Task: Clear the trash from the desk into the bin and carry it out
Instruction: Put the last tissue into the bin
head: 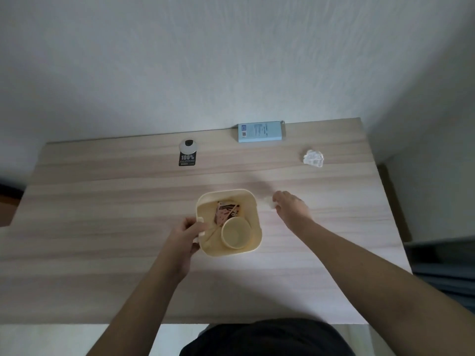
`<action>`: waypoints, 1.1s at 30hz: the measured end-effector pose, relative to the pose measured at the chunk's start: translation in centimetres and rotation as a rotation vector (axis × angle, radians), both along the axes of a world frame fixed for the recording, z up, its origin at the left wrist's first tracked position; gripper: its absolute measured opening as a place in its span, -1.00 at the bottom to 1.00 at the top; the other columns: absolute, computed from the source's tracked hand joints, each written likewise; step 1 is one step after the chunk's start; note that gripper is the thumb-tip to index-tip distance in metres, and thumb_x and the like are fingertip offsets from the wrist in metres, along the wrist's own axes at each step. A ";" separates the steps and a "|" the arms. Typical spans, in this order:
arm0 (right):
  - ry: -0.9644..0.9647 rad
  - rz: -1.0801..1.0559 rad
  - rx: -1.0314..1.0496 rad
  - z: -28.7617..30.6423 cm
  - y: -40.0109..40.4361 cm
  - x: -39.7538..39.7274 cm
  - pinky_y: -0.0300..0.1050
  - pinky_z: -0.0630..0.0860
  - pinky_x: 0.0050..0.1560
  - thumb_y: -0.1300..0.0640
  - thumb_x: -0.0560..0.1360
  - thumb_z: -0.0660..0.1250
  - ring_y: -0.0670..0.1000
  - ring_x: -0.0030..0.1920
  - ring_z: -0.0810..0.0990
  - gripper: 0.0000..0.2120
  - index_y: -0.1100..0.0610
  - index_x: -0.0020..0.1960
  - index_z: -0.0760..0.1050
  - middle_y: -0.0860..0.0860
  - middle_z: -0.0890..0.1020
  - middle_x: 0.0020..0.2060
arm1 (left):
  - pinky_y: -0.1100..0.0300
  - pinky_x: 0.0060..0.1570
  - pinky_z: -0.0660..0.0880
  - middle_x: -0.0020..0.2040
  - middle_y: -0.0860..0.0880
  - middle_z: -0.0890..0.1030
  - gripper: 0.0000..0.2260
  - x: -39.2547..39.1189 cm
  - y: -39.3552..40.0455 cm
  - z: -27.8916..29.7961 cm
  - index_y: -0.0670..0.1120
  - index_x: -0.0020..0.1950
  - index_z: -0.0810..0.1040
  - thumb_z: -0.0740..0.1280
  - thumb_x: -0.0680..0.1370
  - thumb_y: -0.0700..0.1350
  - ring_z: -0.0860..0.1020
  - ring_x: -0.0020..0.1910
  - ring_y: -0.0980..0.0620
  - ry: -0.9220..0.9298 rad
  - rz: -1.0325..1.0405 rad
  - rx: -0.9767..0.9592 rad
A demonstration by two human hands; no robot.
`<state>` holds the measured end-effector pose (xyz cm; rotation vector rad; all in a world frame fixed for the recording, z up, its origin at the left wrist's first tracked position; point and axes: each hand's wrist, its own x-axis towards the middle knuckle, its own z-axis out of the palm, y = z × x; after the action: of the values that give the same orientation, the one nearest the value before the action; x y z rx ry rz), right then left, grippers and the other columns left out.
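Observation:
A small cream plastic bin (253,201) stands mid-desk. Inside it lie a paper cup (235,233), a pink patterned wrapper (226,211) and a thin stick. My left hand (186,233) grips the bin's left rim at its handle tab. My right hand (290,206) is just right of the bin, fingers closed on a small white scrap (268,201) at desk level. A crumpled white paper ball (313,158) lies farther back on the right. A black tag marked 100% with a round white top (187,156) lies at the back left of centre.
A light blue box (261,131) lies along the desk's (102,227) back edge against the white wall. The desk's right edge meets a narrow gap and a dark object at the right. A dark garment shows at the bottom.

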<state>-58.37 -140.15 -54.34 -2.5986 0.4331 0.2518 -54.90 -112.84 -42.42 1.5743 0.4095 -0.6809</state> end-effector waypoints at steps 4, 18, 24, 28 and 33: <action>-0.095 -0.226 0.025 1.4 -4.0 0.6 0.02 0.50 -0.11 0.28 0.47 0.32 0.22 -0.03 0.61 -0.69 0.16 0.21 0.43 0.14 0.64 0.02 | 0.07 -0.22 0.37 -0.16 -0.15 0.52 -0.93 1.7 -2.3 -0.3 -0.17 -0.02 0.48 0.31 0.52 -0.25 0.48 -0.20 -0.08 -0.005 -0.040 0.004; 0.027 -0.270 -0.147 1.8 -12.4 5.7 -0.01 0.31 0.23 0.16 0.50 0.36 0.14 0.28 0.43 -0.88 0.10 0.02 0.61 0.09 0.50 0.24 | 0.12 -0.08 0.51 -0.12 -0.07 0.60 -0.92 4.8 -7.8 0.1 -0.14 0.01 0.53 0.35 0.53 -0.19 0.57 -0.16 0.01 0.021 -0.100 -0.063; 0.137 -0.222 -0.123 0.8 -13.3 7.3 -0.01 0.28 0.31 0.08 0.52 0.36 0.08 0.39 0.31 -0.80 0.04 0.14 0.56 -0.01 0.42 0.37 | 0.11 -0.21 0.34 -0.23 -0.05 0.52 -0.83 4.4 -6.3 0.1 -0.27 0.12 0.47 0.28 0.57 -0.22 0.46 -0.22 -0.01 -0.053 -0.150 -0.041; 0.149 -0.226 -0.175 0.0 -13.5 6.4 0.02 0.38 0.20 0.11 0.51 0.35 0.15 0.28 0.40 -0.80 0.08 0.13 0.54 0.08 0.49 0.24 | 0.00 -0.07 0.33 -0.15 -0.10 0.55 -0.77 4.5 -5.9 0.2 -0.23 0.08 0.50 0.35 0.49 -0.14 0.48 -0.13 -0.06 -0.017 -0.108 -0.062; 0.060 -0.273 -0.093 -0.5 -13.6 4.6 -0.01 0.45 -0.02 0.23 0.47 0.34 0.24 0.06 0.55 -0.81 0.15 0.08 0.51 0.17 0.59 0.07 | 0.13 -0.27 0.31 -0.33 0.07 0.58 -0.75 4.2 -5.8 -0.1 -0.12 -0.03 0.52 0.39 0.36 -0.03 0.49 -0.36 0.11 -0.001 -0.117 -0.077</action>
<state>-53.77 -153.75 -54.88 -2.5877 0.8308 0.2200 -50.73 -118.67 -42.51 1.5337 0.2886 -0.7763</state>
